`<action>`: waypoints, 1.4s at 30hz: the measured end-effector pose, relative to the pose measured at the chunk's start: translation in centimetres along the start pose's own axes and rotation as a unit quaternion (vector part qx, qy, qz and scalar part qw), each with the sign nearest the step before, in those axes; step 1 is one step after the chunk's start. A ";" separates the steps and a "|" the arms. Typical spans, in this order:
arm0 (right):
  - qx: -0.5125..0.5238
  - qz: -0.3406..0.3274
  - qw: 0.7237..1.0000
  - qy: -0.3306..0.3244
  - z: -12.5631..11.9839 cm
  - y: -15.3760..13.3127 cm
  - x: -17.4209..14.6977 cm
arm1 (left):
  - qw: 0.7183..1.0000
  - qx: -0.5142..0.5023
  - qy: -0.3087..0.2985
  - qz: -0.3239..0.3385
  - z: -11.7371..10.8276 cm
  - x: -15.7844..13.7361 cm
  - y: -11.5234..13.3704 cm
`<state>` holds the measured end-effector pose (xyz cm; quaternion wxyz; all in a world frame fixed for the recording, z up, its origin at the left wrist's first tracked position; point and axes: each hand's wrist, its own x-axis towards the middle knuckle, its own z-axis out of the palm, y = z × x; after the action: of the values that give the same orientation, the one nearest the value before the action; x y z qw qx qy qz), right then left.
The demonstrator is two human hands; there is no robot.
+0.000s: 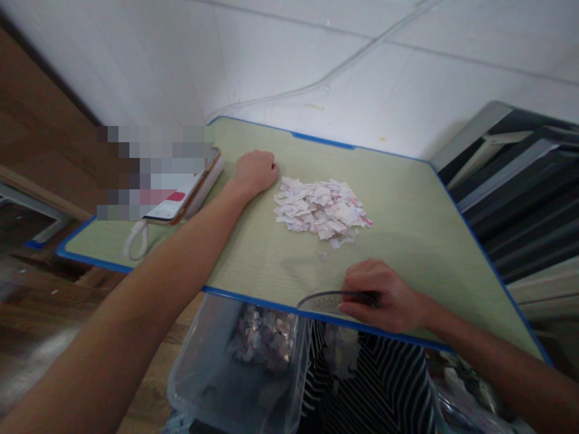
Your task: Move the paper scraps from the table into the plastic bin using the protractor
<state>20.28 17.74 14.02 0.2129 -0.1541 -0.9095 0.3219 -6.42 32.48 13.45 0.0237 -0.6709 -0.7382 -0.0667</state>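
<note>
A pile of small torn paper scraps [319, 208], white with bits of pink, lies in the middle of the pale green tabletop [398, 205]. Just left of the pile, my left hand [256, 169] rests on the table, closed into a fist. Its palm side is hidden, so I cannot tell whether anything is inside. At the front edge, my right hand [380, 295] is closed round a thin, see-through piece with a dark curved rim [321, 298]. Its kind cannot be made out. One loose scrap lies between this hand and the pile.
A phone [174, 202] lies on a white box with a strap loop [136, 241] at the table's left. Below the front edge stands a clear plastic bin [194, 361] holding more scraps. Dark folded furniture [515, 181] leans at the right; a white wall [289, 54] closes the back.
</note>
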 end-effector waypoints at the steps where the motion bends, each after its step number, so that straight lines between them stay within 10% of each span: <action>1: -0.013 0.008 1.000 0.011 -0.3 0.0 0.0 | 1.000 -0.001 0.000 0.002 0.0 0.0 0.0; 6: -0.097 0.095 0.984 0.114 -2.4 0.7 -0.5 | 1.000 -0.004 0.003 0.004 0.0 0.0 0.0; 20: -0.034 0.161 0.984 0.060 -2.0 1.2 -0.2 | 1.000 -0.014 -0.003 -0.004 -0.3 -0.2 0.2; 29: -0.039 0.114 0.991 -0.065 0.8 -1.0 0.8 | 1.000 -0.018 -0.008 -0.005 -0.1 -0.1 0.1; 42: -0.055 0.042 0.995 -0.069 0.7 -0.7 0.3 | 1.000 -0.005 0.003 -0.002 0.1 0.0 0.1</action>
<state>19.61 16.97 14.02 0.1273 -0.1813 -0.9311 0.2899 -6.37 32.54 13.39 0.0223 -0.6692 -0.7393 -0.0723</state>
